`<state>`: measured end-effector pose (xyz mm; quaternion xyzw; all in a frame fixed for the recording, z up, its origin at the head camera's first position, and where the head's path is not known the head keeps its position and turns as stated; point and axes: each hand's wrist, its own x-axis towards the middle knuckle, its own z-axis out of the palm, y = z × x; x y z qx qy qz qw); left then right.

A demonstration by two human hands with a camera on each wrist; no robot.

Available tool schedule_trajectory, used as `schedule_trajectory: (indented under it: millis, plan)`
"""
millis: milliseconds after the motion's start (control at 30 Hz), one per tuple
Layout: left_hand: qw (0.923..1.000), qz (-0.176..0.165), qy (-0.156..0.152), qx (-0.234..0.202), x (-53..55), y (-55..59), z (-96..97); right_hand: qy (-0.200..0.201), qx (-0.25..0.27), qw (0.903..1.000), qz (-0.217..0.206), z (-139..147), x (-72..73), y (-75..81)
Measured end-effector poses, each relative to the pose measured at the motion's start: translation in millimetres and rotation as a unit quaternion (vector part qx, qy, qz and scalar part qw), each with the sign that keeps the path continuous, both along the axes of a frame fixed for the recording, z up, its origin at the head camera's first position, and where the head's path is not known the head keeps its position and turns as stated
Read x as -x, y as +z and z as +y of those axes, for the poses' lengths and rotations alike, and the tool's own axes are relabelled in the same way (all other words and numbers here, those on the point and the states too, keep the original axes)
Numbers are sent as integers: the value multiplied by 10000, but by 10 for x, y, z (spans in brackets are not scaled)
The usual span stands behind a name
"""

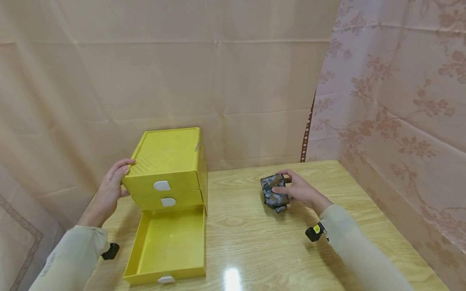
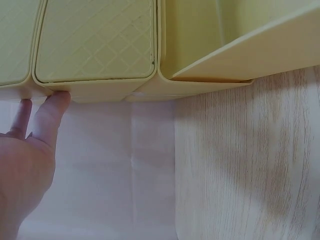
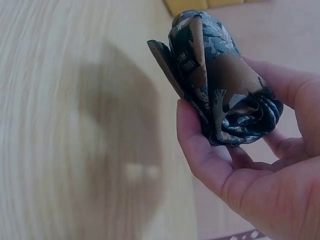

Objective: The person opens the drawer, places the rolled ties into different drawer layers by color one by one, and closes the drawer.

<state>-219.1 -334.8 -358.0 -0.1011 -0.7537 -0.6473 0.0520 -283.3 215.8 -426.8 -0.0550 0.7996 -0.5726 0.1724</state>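
Observation:
My right hand (image 1: pixel 301 190) grips a rolled-up patterned cloth (image 1: pixel 274 192), dark with blue-grey and brown areas, between thumb and fingers. In the right wrist view, the cloth roll (image 3: pixel 220 80) shows its coiled end and a small dark label, and it is held above the table. A yellow drawer cabinet (image 1: pixel 169 151) with white tabs stands to the left. Against its left side and upper front corner rests my left hand (image 1: pixel 108 194), its extended fingers touching the plastic (image 2: pixel 95 90). The cabinet's bottom drawer (image 1: pixel 174 246) is pulled out towards me.
The wood-grain table (image 1: pixel 236 226) extends between the cabinet and the right hand. A beige curtain (image 1: pixel 251 101) hangs behind, and a flowered cloth (image 1: pixel 397 121) hangs along the right side. Two upper drawers (image 1: pixel 182 186) of the cabinet are closed.

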Motion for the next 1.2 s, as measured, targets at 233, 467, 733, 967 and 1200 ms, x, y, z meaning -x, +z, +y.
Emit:
schedule_trajectory:
  millis: [233,467,733,967,1200]
  plan:
    - [9997,-6,13,258,-19,26,2,95,281,9995,-124,-157,-48,80]
    - [9998,-7,16,182,-12,16,-3,260,267,9993,-104,-234,-74,94]
    - [9995,2,83,289,-16,13,6,421,175,9990,7,-321,-115,118]
    - [9998,18,71,179,-8,15,10,533,223,9983,-28,-370,-135,132]
    - [9997,-21,119,230,-5,17,8,466,261,9985,-89,-406,-154,135]
